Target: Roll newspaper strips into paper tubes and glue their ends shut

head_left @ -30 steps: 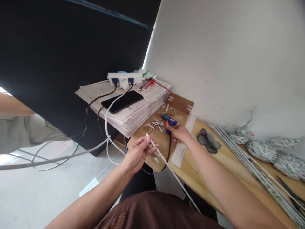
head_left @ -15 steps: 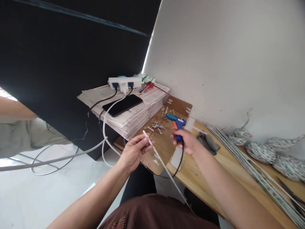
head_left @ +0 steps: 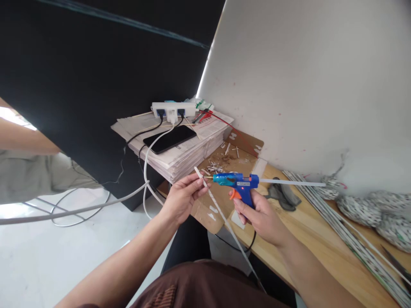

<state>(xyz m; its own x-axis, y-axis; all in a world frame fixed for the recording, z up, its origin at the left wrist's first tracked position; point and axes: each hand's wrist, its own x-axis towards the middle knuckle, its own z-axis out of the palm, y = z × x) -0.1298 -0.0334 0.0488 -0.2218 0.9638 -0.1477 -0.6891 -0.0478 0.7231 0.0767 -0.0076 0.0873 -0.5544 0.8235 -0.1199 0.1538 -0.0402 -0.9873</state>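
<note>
My left hand (head_left: 186,193) pinches a thin white rolled-paper stick (head_left: 221,214) near its upper end; the rest slants down to the right toward my lap. A blue hot glue gun (head_left: 239,184) with an orange trigger is gripped by its handle in my right hand (head_left: 257,211). The gun's metal nozzle points left and is at the stick's upper end, by my left fingertips; whether it touches, I cannot tell. From the gun's back sticks out a long white glue stick (head_left: 292,182).
Newspapers (head_left: 180,160) are stacked at the back, carrying a power strip (head_left: 173,110) and a black phone (head_left: 170,139). Paper scraps (head_left: 215,166) litter a cardboard sheet (head_left: 205,214). To the right lie a dark grey glove-like item (head_left: 284,194), long paper rods (head_left: 346,231) and woven pieces (head_left: 359,209).
My right hand has raised the glue gun off the cardboard and brought its nozzle over to the paper stick. My left hand keeps its pinch on the stick, nearly in place.
</note>
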